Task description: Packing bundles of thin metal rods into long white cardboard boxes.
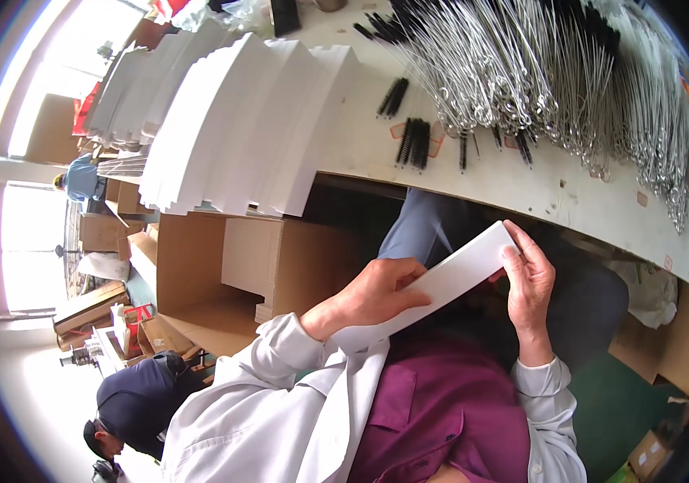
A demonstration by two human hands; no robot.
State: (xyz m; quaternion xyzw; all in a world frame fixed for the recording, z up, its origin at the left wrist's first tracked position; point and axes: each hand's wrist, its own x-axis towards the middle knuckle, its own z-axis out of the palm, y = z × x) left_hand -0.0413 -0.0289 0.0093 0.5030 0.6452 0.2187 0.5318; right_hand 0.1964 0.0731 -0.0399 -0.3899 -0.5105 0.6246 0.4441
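Counter (570, 197) of pale board carries far stacks of white card sheets (232, 129) and bundled wire brushes (554, 72).
Left hand (373, 294) and right hand (531, 278) each clamp the long white card strip (441, 286), held near over the lap; uneven pressure could crease it.

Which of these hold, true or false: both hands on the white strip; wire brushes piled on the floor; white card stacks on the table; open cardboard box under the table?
1. Both hands hold the white strip. True: left hand and right hand grip it.
2. The wire brushes lie on the floor. False: they are heaped on the table.
3. White card stacks sit on the table. True.
4. The cardboard box below the table is taped shut. False: it is open.
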